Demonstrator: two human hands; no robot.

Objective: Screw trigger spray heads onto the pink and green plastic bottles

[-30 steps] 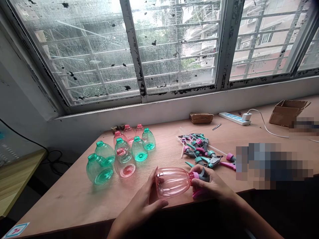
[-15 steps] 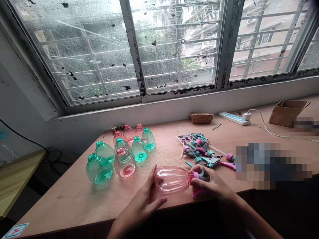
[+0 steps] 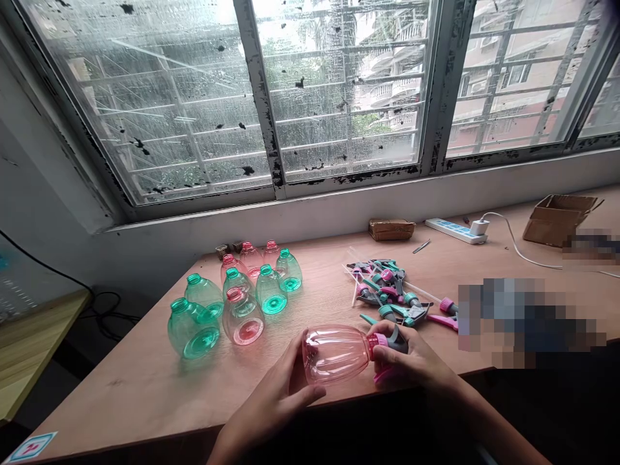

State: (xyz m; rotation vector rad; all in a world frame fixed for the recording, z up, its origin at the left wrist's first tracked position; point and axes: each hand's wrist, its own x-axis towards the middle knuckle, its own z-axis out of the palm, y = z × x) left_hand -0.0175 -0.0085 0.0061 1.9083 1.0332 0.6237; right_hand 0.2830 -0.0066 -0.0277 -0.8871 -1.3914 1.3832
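A clear pink spray bottle (image 3: 335, 354) lies sideways between my hands over the table's front edge, its base to the left. My left hand (image 3: 285, 381) cups the base, thumb below and fingers behind. At the neck, my right hand (image 3: 409, 355) is closed around the spray head (image 3: 398, 340), which has a pink collar, grey body and pink trigger. Beyond my right hand lies a pile of trigger spray heads (image 3: 382, 284) in grey, pink and green, with thin clear tubes. Green bottles (image 3: 194, 332) and pink bottles (image 3: 243, 320) without heads stand upright to the left.
At the back are a small brown cardboard box (image 3: 391, 230), a thin metal tool (image 3: 421, 246) and a white power strip (image 3: 456, 230) with a plugged-in cable. An open carton (image 3: 557, 219) stands far right. Part of the right side is blurred. A window runs behind the table.
My left hand has shifted very slightly against the bottle's base, and the bottle has tipped a touch. My right hand stays at the spray head. Everything else is unchanged.
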